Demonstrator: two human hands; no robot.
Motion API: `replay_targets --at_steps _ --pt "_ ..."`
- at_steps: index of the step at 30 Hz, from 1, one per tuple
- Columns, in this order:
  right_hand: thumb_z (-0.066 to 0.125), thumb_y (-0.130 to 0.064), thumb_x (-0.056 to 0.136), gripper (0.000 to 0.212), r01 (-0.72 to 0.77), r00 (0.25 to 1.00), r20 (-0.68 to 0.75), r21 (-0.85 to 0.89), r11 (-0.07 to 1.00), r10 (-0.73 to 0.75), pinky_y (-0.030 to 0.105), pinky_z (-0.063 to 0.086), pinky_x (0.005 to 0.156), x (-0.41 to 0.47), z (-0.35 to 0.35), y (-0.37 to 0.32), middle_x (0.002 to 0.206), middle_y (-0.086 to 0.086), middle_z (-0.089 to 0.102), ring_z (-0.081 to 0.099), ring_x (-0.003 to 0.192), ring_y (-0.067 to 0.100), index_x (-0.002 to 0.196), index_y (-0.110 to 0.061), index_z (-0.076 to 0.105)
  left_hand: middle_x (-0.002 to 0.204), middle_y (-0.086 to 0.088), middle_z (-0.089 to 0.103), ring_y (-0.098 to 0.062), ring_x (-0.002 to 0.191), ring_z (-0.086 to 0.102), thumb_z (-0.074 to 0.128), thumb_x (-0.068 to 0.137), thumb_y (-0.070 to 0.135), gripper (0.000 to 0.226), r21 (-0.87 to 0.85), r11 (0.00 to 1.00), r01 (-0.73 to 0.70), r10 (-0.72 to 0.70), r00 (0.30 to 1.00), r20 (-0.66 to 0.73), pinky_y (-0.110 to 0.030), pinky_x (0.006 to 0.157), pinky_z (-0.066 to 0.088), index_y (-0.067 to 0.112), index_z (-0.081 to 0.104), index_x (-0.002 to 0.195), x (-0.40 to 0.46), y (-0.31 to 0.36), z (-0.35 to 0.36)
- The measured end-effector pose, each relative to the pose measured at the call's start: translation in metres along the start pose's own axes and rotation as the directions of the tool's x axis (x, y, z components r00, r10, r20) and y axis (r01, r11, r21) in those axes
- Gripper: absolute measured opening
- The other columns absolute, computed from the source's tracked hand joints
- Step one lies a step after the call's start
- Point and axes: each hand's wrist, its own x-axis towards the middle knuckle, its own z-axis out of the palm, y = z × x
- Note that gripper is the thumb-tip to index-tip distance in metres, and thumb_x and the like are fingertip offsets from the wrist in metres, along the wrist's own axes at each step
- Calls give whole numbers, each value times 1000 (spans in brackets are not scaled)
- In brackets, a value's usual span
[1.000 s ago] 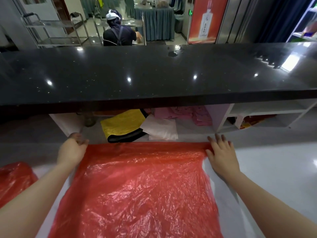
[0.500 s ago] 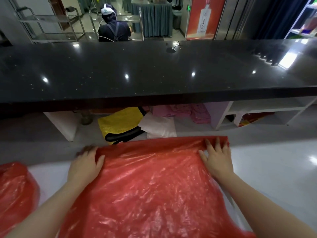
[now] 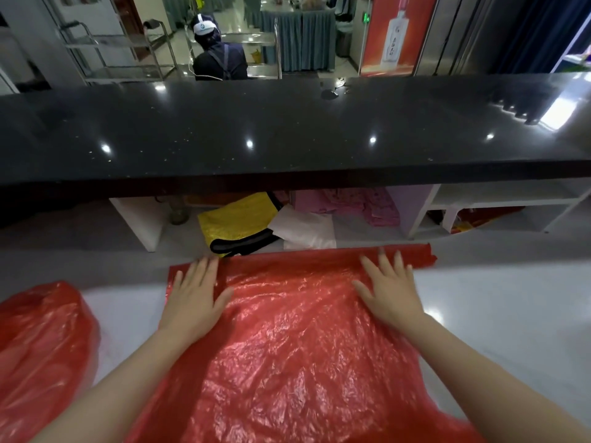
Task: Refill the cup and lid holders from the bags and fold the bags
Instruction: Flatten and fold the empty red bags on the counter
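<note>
A black counter (image 3: 287, 132) is spanning the whole upper half of the frame, with a white worktop (image 3: 511, 314) lying below it. A red bag (image 3: 287, 346) is covering the lower centre of the frame, spread flat on the worktop; its far edge is now lying doubled over in a band running across the middle, whereas a second ago that edge was still stretched out flat between the hands. So the first fold is looking made, and the folding part of the task is getting under way. A second red bag (image 3: 41, 340) is sitting crumpled at the lower left, apparently not yet folded. The left hand (image 3: 195, 295) and right hand (image 3: 388, 289) are both pressing flat, fingers straight, on the folded band, gripping nothing.
</note>
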Motion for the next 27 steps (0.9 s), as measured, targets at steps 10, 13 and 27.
replay_targets --at_steps 10,13,27 --pt "23 -64 94 67 351 927 132 10 936 -350 43 -10 115 -39 29 -39 160 -1 -15 -16 147 22 152 -39 1 151 1 -28 -13 142 -20 -4 75 79 88 -2 1000 23 -22 989 143 -34 114 -13 27 -27 142 -68 32 9" --pt "20 -65 93 66 361 922 152 -11 933 -355 42 -11 115 -42 36 -30 160 -3 -14 -16 147 20 151 -41 0 151 -2 -31 -18 144 -21 -4 73 81 96 38 994 102 -108 967 230 -37 116 -11 20 -27 144 -86 32 21" --pt "21 -61 93 69 497 865 72 11 867 -497 44 -11 115 -57 9 -9 160 -6 -14 -20 144 14 152 -35 -3 153 -1 -29 -15 142 -24 -1 80 72 88 -18 988 153 -151 985 88 -33 117 -11 18 -22 147 -140 48 14"
